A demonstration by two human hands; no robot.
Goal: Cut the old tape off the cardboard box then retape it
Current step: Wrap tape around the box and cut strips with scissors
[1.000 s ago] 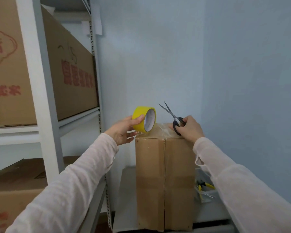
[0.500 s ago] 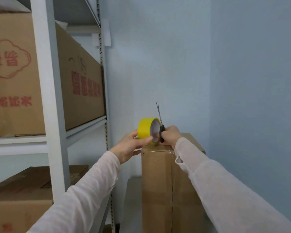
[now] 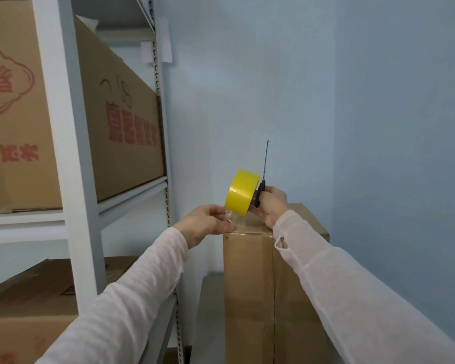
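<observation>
A tall brown cardboard box stands upright in the corner, its top at hand height. Just above the top's near left edge, my right hand holds a yellow tape roll together with black-handled scissors. The scissors' blades are closed and point straight up. My left hand pinches the clear loose end of tape drawn from the underside of the roll, down at the box's top left corner. The far part of the box top is hidden behind my right hand.
A grey metal shelving unit stands on the left. It carries a large cardboard carton with red print above and another carton below. Blue walls close the corner behind and to the right of the box.
The roll has passed from my left hand to my right, which still holds the scissors. My left hand now pinches the tape's loose end below the roll.
</observation>
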